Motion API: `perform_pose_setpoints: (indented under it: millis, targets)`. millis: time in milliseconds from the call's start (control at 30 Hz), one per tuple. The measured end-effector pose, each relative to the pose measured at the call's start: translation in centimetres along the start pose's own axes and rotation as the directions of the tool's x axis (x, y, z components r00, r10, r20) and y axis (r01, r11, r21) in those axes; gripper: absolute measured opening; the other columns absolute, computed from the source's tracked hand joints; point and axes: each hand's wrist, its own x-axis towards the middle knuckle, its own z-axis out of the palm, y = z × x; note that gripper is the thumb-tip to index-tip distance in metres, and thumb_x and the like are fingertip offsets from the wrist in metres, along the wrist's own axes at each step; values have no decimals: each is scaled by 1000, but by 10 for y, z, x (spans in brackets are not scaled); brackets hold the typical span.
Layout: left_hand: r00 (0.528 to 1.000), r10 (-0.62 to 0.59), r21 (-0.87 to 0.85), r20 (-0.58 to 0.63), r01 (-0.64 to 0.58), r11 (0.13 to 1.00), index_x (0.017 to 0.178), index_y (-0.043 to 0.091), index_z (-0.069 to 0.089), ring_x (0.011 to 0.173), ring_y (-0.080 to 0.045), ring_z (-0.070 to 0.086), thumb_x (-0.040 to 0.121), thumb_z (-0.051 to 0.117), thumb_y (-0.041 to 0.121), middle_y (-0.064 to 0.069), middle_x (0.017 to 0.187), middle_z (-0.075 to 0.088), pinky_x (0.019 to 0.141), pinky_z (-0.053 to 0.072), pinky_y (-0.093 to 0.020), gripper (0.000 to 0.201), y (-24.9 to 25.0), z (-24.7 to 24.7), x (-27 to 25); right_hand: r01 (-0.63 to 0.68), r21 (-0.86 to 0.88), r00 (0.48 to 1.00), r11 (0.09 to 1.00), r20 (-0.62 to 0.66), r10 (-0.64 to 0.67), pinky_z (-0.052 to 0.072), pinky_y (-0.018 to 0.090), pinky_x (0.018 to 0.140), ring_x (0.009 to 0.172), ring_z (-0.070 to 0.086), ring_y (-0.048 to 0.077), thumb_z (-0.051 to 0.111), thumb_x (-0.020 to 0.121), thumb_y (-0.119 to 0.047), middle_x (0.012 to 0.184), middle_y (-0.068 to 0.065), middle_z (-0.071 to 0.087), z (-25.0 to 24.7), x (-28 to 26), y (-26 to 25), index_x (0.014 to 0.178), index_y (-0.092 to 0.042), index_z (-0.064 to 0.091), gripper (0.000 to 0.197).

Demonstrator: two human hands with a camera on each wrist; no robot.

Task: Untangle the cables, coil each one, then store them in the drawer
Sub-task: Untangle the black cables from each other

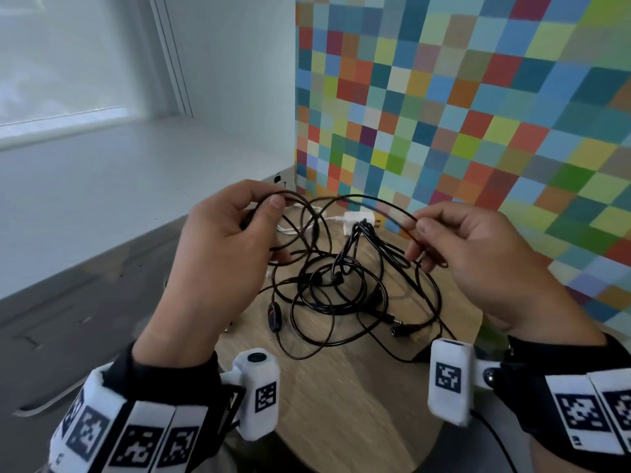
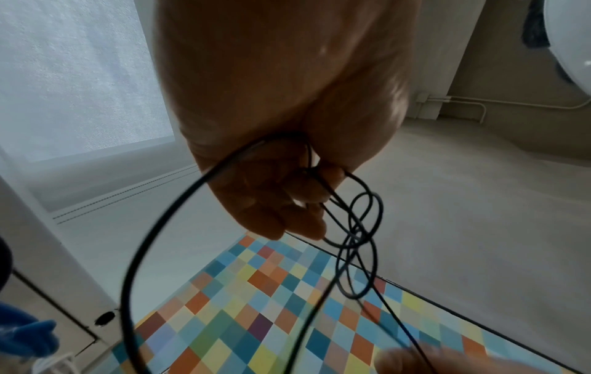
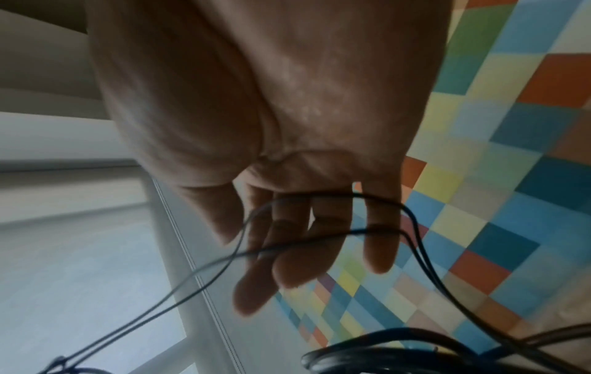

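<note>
Cables point(image 1: 338, 285): a black tangle heaped mid-surface point(image 1: 341, 404), several loops overlapping, plug ends trailing toward you. One thin black cable point(image 1: 362, 199) is lifted clear of the heap and arcs between your two hands.

Left hand point(image 1: 222, 244): fingers and thumb curled, pinching a bunch of small loops of that cable; the left wrist view shows the loops hanging off the fingertips point(image 2: 300, 222). Right hand point(image 1: 478, 254): thumb and forefinger pinch the other end of the arc, and the right wrist view shows two strands crossing fingers that lie nearly straight.

White charger point(image 1: 358, 221) with its white cord point(image 1: 297, 227) sits behind the heap, near the checkered wall point(image 1: 478, 114).

Step in hand, as I judge it: drawing one cable free and starting its coil. Keep the left pinch firm so gathered loops don't spill. Feed slack with your right hand rather than pulling; a tug would likely tighten the knot in the heap. Follow the strand to where it crosses others and lift it over.

Containers: no drawer visible in any view, so nothing is stored yet as far as can be told.
</note>
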Motion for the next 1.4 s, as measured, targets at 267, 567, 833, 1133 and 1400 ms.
perform_pose_setpoints:
  millis: [267, 567, 833, 1133, 1400]
  targets:
    - [992, -17, 80, 128, 7, 997, 83, 41, 75, 64, -18, 72, 100, 63, 21, 6, 64, 69, 63, 59, -28, 28, -2, 13, -3, 121, -19, 985, 992, 125, -118, 61, 44, 86, 73, 75, 16, 72, 93, -24, 83, -3, 79, 8, -14, -25, 116, -32, 67, 25]
    - [986, -21, -2, 166, 22, 1000, 93, 33, 74, 63, -10, 66, 100, 63, 16, 10, 68, 68, 68, 61, -31, 21, 0, 15, -7, 195, 44, 967, 980, 158, -200, 58, 20, 73, 76, 72, 7, 78, 89, -18, 91, -6, 77, 18, -19, -29, 105, -39, 79, 26]
    - [944, -44, -388, 328, 177, 904, 114, 15, 70, 70, -17, 63, 91, 61, 1, -7, 93, 73, 65, 55, -27, 28, 3, 9, -7, 196, 49, 948, 979, 247, -202, 53, 12, 84, 94, 73, -3, 77, 90, -16, 96, -21, 79, 27, -22, -33, 102, -34, 80, 22]
    - [981, -20, -404, 195, 99, 909, 116, 18, 75, 71, -27, 70, 89, 62, 16, -4, 103, 77, 70, 58, -34, 30, 10, 1, -5, 150, 229, 981, 962, 90, -174, 39, 5, 45, 43, 56, -5, 63, 97, -10, 44, -20, 55, 22, -17, -27, 90, -6, 74, 14]
    - [934, 24, 439, 356, -190, 878, 148, 67, 21, 76, -8, 73, 81, 67, 60, 42, 122, 54, 86, 55, -30, 81, 8, -2, -10, 62, 460, 998, 886, -8, -66, 13, 29, 43, 40, 16, 16, 64, 87, -32, 53, 7, 30, 22, -11, -23, 83, -14, 73, 21]
